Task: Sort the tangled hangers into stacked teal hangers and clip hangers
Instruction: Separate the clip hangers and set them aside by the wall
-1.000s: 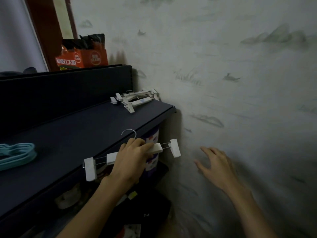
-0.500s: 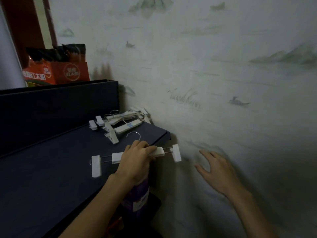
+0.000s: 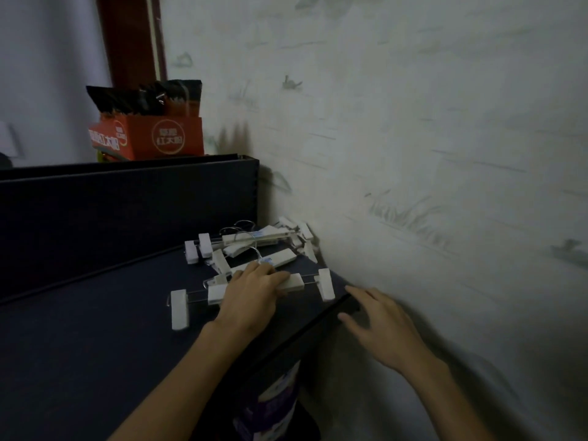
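Two hands we see: our right hand (image 3: 386, 329) spread, holding nothing, at the dark shelf (image 3: 79, 361) corner; our left hand (image 3: 251, 292) curled around a white plastic clip hanger (image 3: 294, 282). Behind it lies a pile of white clip hangers (image 3: 254, 245) against the wall.

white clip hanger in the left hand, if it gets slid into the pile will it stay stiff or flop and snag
The clip hanger probably stays stiff: its bar looks straight under the left hand. Likely light, held by one hand alone. Its end clips and hook could well snag the pile of clip hangers by the wall.
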Demonstrator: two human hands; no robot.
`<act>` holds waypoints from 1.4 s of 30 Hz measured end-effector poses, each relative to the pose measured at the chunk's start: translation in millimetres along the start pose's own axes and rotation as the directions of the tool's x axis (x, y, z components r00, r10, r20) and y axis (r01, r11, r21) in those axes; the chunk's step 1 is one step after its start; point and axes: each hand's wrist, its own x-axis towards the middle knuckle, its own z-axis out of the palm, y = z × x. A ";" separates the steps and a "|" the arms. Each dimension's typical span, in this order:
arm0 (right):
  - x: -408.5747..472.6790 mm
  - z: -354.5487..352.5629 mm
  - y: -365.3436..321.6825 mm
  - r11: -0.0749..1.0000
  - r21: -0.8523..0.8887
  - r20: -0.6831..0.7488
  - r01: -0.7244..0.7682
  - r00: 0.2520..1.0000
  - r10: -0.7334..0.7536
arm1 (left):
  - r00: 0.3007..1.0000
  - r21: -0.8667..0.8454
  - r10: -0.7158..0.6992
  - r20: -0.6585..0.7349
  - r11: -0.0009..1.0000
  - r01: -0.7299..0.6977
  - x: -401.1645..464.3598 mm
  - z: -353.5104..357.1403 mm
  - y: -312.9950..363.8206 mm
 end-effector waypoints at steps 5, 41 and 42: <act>39.9 5.7 14.6 0.989 0.070 0.029 0.127 0.991 -0.129 | 0.995 0.068 -0.092 -0.035 0.993 0.095 27.5 6.4 -0.7; 120.8 21.7 33.1 0.902 0.153 0.076 0.404 0.905 -0.418 | 0.920 0.300 -0.312 -0.237 0.877 0.375 37.6 21.8 3.6; 120.9 21.0 30.3 0.897 0.153 0.075 0.415 0.900 -0.430 | 0.912 0.305 -0.323 -0.253 0.868 0.392 29.4 19.7 5.2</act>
